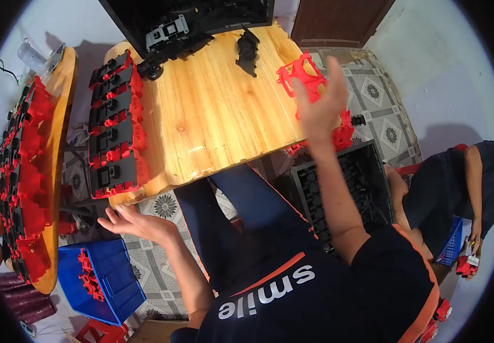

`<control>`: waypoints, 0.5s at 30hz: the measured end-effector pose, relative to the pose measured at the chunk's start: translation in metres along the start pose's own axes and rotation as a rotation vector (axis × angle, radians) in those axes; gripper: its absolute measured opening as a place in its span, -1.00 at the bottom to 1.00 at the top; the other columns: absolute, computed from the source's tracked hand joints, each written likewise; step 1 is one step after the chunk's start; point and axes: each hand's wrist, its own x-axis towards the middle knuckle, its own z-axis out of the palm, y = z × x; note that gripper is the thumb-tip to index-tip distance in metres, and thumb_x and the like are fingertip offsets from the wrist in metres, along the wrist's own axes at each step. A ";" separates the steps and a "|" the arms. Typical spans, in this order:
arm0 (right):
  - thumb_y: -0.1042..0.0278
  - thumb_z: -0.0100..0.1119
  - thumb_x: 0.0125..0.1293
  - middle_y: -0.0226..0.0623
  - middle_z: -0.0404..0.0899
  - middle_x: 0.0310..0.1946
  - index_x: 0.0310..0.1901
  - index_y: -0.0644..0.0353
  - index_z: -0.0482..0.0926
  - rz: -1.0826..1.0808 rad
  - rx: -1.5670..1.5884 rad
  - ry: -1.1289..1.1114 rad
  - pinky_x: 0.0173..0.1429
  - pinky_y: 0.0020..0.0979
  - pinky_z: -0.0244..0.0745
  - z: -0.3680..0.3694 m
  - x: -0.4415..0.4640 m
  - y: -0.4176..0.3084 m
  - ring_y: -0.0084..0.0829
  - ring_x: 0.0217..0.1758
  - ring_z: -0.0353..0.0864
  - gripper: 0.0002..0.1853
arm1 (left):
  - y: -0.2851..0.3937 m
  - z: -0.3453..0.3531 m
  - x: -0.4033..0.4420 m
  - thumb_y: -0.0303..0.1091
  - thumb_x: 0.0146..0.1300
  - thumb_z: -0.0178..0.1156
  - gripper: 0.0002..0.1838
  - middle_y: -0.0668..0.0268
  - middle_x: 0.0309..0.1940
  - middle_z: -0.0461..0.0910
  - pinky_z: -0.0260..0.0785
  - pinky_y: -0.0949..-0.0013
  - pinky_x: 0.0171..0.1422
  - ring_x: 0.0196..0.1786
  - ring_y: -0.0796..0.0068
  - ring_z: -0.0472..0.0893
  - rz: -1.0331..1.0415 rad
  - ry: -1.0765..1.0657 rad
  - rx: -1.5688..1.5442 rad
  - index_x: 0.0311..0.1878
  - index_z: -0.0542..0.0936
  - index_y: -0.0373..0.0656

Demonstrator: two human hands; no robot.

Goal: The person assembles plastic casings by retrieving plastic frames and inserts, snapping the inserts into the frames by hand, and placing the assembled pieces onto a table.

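My right grip (318,94) is raised at the desk's right side, fingers spread and released, right at the red frame (304,74); the hand is blurred and overlaps the frame, so I can't quite tell whether they touch. My left grip (135,224) is empty too, palm up with loosely curled fingers, beside the near left corner of the desk (218,114).

Beyond my left grip, a row of red-and-black assemblies (113,126) lines the desk's left side. A black part (247,52) lies on the desk, farther off and to the left of my right grip. Below and to the right of that grip, more red pieces (344,131) sit above the black crate (344,194), which holds black parts. The blue bin (103,280), with red parts inside, stands lower than my left grip. Well to the right, another person (447,183) has a hand on a small red-and-white piece (467,264).
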 end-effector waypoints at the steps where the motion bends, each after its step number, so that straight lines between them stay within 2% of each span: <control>1: 0.31 0.42 0.14 -0.06 0.51 0.14 0.25 0.27 0.43 0.104 -0.036 -0.087 0.29 -0.12 0.33 -0.006 -0.006 0.027 -0.13 0.20 0.48 -0.37 | 0.012 0.002 -0.019 -0.09 0.48 0.03 -0.26 0.09 0.38 0.18 0.21 0.18 0.38 0.36 0.24 0.30 0.067 -0.013 0.023 0.51 -0.07 -0.22; 2: 0.32 0.41 0.15 -0.08 0.56 0.08 0.22 0.28 0.46 0.206 -0.067 -0.172 0.22 -0.16 0.41 -0.009 -0.012 0.050 -0.16 0.09 0.56 -0.40 | 0.016 0.005 -0.038 -0.11 0.48 0.03 -0.28 0.08 0.38 0.18 0.21 0.18 0.38 0.35 0.24 0.31 0.120 -0.141 0.006 0.51 -0.04 -0.22; 3: 0.32 0.41 0.15 -0.08 0.56 0.08 0.22 0.28 0.46 0.201 -0.061 -0.176 0.22 -0.16 0.41 -0.016 -0.013 0.062 -0.16 0.09 0.56 -0.40 | 0.022 0.010 -0.057 -0.13 0.48 0.04 -0.30 0.07 0.39 0.18 0.21 0.19 0.38 0.34 0.24 0.33 0.177 -0.264 -0.012 0.50 -0.01 -0.21; 5: 0.29 0.40 0.19 -0.12 0.63 -0.04 0.20 0.31 0.48 0.632 0.481 -0.615 0.02 -0.26 0.54 -0.027 -0.014 0.069 -0.26 -0.11 0.65 -0.43 | 0.029 0.026 -0.090 -0.12 0.47 0.06 -0.26 0.08 0.41 0.17 0.20 0.18 0.38 0.32 0.24 0.35 0.005 -0.664 -0.043 0.54 -0.04 -0.15; 7: 0.46 0.35 0.18 -0.23 0.68 -0.18 0.17 0.31 0.51 0.358 0.345 -0.617 -0.10 -0.48 0.56 -0.042 -0.017 0.010 -0.41 -0.23 0.67 -0.50 | 0.032 0.050 -0.106 -0.07 0.45 0.09 -0.16 0.11 0.42 0.19 0.21 0.15 0.38 0.30 0.27 0.37 -0.278 -1.030 -0.371 0.59 -0.18 -0.02; 9: 0.40 0.43 0.12 -0.26 0.66 -0.19 0.13 0.24 0.55 -0.090 0.489 -0.622 -0.02 -0.43 0.53 -0.036 -0.045 -0.021 -0.39 -0.23 0.64 -0.50 | 0.033 0.071 -0.112 -0.02 0.43 0.12 -0.06 0.11 0.42 0.21 0.25 0.15 0.34 0.29 0.29 0.39 -0.740 -0.985 -0.489 0.59 -0.32 0.09; 10: 0.34 0.47 0.09 -0.25 0.66 -0.19 0.12 0.23 0.56 -0.221 0.568 -0.679 0.03 -0.38 0.50 -0.036 -0.045 -0.040 -0.36 -0.21 0.64 -0.47 | 0.021 0.083 -0.111 -0.10 0.38 0.21 0.00 0.09 0.39 0.26 0.33 0.17 0.28 0.27 0.29 0.43 -0.763 -0.848 -0.504 0.58 -0.34 0.10; 11: 0.27 0.51 0.06 -0.25 0.66 -0.19 0.10 0.21 0.57 -0.354 0.647 -0.733 0.08 -0.33 0.48 -0.037 -0.039 -0.054 -0.32 -0.20 0.64 -0.45 | 0.011 0.086 -0.106 -0.10 0.38 0.21 0.00 0.09 0.39 0.26 0.33 0.17 0.28 0.27 0.29 0.43 -0.751 -0.841 -0.505 0.58 -0.34 0.10; 12: 0.15 0.54 0.02 -0.25 0.67 -0.17 0.09 0.23 0.57 -0.360 0.690 -0.866 0.14 -0.26 0.44 -0.032 -0.028 -0.051 -0.27 -0.13 0.65 -0.39 | 0.011 0.086 -0.095 -0.16 0.35 0.25 0.01 0.11 0.37 0.30 0.36 0.17 0.26 0.25 0.28 0.45 -0.700 -0.801 -0.462 0.58 -0.30 0.09; 13: 0.12 0.51 0.07 -0.21 0.67 -0.20 0.12 0.27 0.54 -0.342 0.797 -0.858 0.16 -0.23 0.43 -0.017 -0.016 -0.041 -0.26 -0.10 0.65 -0.37 | 0.010 0.084 -0.084 -0.21 0.31 0.29 0.02 0.14 0.35 0.33 0.38 0.17 0.23 0.24 0.28 0.48 -0.649 -0.763 -0.419 0.58 -0.26 0.08; 14: 0.14 0.46 0.13 -0.19 0.66 -0.22 0.06 0.26 0.58 0.058 1.113 -0.852 0.16 -0.23 0.43 0.004 -0.009 -0.032 -0.24 -0.13 0.64 -0.48 | 0.005 0.082 -0.076 -0.29 0.26 0.33 -0.01 0.20 0.29 0.41 0.42 0.15 0.21 0.21 0.28 0.51 -0.758 -0.686 -0.491 0.56 -0.15 0.06; 15: 0.17 0.41 0.18 -0.17 0.66 -0.25 0.00 0.25 0.62 0.480 1.397 -0.819 0.16 -0.24 0.43 0.029 -0.004 -0.022 -0.23 -0.15 0.63 -0.58 | 0.010 0.078 -0.069 -0.24 0.27 0.32 -0.09 0.21 0.29 0.42 0.40 0.12 0.26 0.23 0.27 0.50 -0.800 -0.698 -0.501 0.53 -0.05 0.04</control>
